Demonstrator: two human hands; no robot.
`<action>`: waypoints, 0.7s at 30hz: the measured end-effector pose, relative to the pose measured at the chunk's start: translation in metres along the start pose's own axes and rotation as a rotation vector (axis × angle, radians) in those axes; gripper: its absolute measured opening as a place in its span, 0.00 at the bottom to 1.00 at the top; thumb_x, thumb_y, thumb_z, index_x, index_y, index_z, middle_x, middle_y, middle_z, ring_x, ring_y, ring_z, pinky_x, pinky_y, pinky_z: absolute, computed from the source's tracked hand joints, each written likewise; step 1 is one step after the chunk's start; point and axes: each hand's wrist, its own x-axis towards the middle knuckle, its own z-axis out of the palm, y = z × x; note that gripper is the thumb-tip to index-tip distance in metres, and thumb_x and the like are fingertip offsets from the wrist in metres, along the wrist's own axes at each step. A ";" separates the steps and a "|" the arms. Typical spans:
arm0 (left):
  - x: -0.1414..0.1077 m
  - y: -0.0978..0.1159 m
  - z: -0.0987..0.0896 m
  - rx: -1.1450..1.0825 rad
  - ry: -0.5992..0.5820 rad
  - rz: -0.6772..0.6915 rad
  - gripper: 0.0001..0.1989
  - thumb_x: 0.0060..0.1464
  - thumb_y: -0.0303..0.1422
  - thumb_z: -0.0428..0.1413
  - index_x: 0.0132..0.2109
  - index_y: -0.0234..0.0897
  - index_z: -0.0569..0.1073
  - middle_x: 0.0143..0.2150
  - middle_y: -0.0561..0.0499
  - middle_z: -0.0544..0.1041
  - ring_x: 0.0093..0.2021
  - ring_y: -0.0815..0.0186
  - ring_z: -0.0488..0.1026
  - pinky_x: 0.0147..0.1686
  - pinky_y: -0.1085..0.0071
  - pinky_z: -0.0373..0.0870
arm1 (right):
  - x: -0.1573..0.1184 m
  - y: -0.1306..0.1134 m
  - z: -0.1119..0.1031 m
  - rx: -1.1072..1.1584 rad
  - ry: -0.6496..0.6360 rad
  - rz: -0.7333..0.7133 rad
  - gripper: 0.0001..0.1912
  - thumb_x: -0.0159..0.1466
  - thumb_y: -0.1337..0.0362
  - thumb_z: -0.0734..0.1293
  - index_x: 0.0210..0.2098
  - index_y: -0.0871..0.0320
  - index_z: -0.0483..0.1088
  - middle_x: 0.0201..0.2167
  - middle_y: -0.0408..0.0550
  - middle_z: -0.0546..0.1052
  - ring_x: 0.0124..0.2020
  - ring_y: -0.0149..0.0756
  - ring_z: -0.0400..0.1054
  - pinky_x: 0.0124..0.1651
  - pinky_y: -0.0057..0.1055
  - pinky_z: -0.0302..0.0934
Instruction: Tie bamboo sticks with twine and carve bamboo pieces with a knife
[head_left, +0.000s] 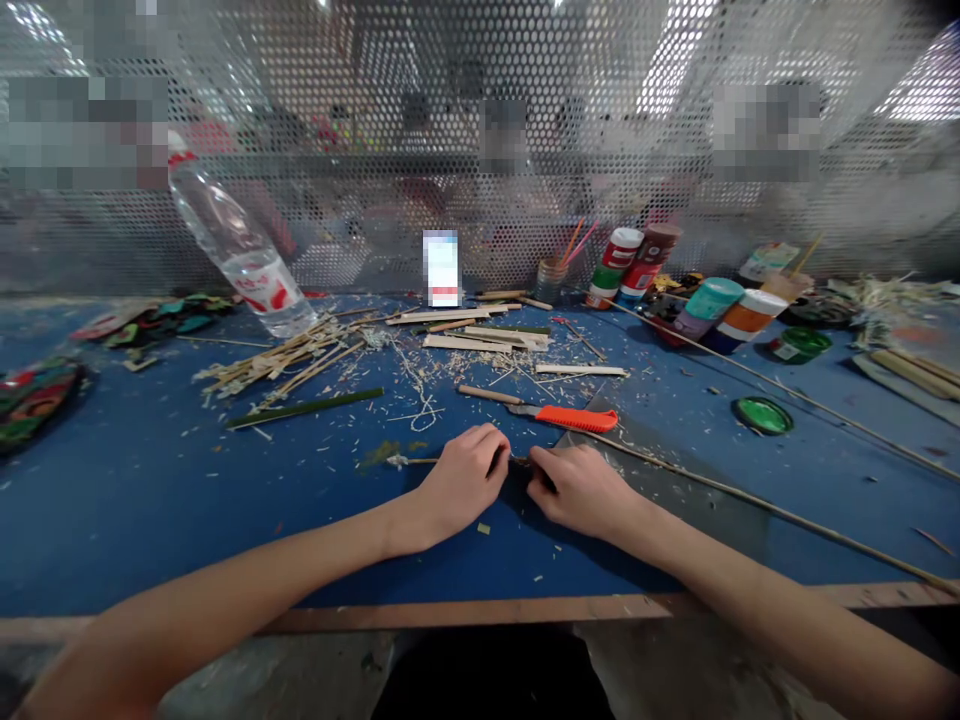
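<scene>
The left hand [466, 480] and right hand [581, 488] pinch a thin stick [422, 461], nearer than the orange knife [577, 418]. The stick's pale end pokes out past the left hand. Beyond the knife, wood strips [466, 344] lie on the blue surface [165, 500].

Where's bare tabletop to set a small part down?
Widest, lightly specked: the blue tabletop between the bare left forearm and long green bamboo strip. Smaller: between two long thin brown sticks, right of the round green disc. Crowded: beyond both hands, with pale wooden strips, shavings, and the orange-handled knife.
</scene>
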 end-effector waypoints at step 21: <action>0.003 -0.006 -0.001 -0.025 -0.026 0.016 0.08 0.63 0.27 0.52 0.39 0.38 0.76 0.40 0.46 0.79 0.42 0.57 0.71 0.46 0.59 0.73 | 0.000 0.000 -0.001 -0.055 -0.025 0.054 0.12 0.72 0.64 0.58 0.39 0.57 0.73 0.32 0.50 0.83 0.30 0.40 0.76 0.28 0.34 0.45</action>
